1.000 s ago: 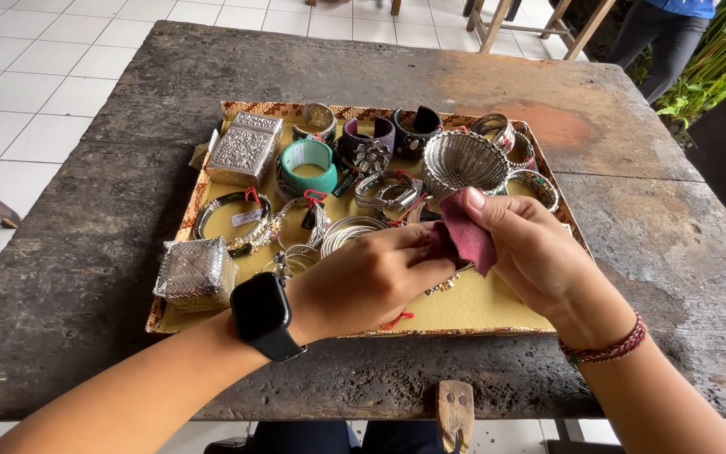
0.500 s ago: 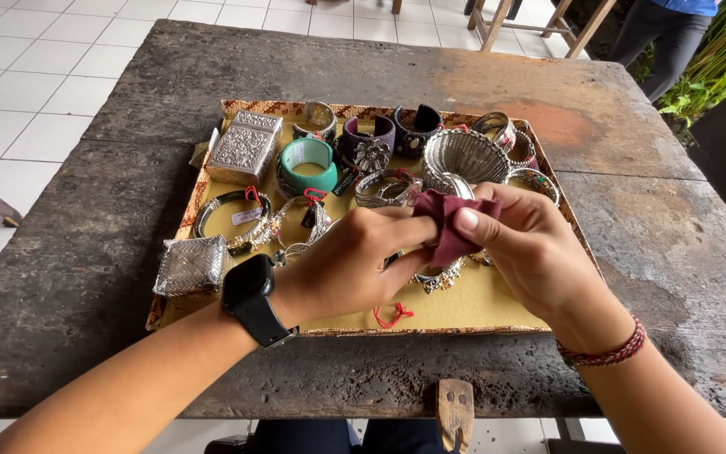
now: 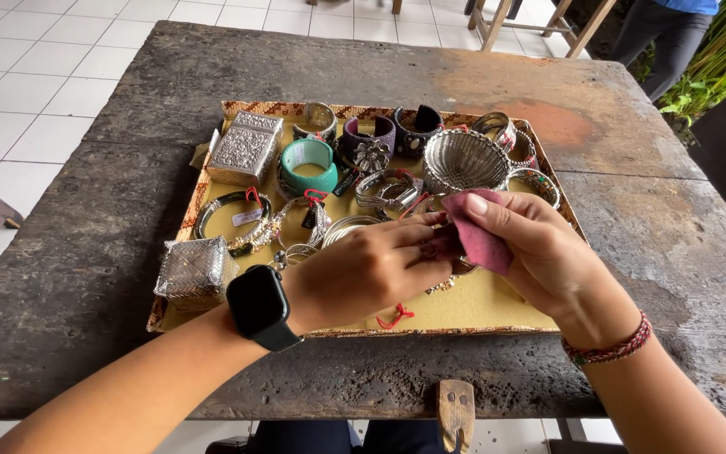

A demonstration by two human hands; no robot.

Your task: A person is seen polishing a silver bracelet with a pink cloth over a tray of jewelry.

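Pink cloth (image 3: pixel 476 240) pinched between thumb and fingers of right hand (image 3: pixel 539 252), folded over and pressed against a small silver piece (image 3: pixel 443 284). Silver piece mostly hidden; only a beaded edge showing below the cloth, so its kind cannot be told. Left hand (image 3: pixel 371 269) closed around the same piece from the left, fingers curled, knuckles up. Both hands touching each other, held low over the near right part of the tray (image 3: pixel 464 315). Red tag thread (image 3: pixel 394 317) lying on the yellow lining just below the left hand.

Judged step: rubbing of the held piece with the cloth, well in hand. Calls for a firm left-hand hold and cloth pressure kept on the metal, clear of the crowded pieces just beyond.

Pose: left forearm entering from near left, wrist bent inward, black watch (image 3: pixel 260 304) facing up. Right forearm entering from near right, braided bracelet (image 3: pixel 611 345) at the wrist, palm turned left.

Surroundings: woven silver bowl (image 3: pixel 464 158) just beyond the hands; teal bangle (image 3: pixel 308 164) and embossed silver box (image 3: pixel 245 147) at far left of tray; small woven silver box (image 3: pixel 192 269) at near left. Tray resting on a weathered dark table (image 3: pixel 86 252).
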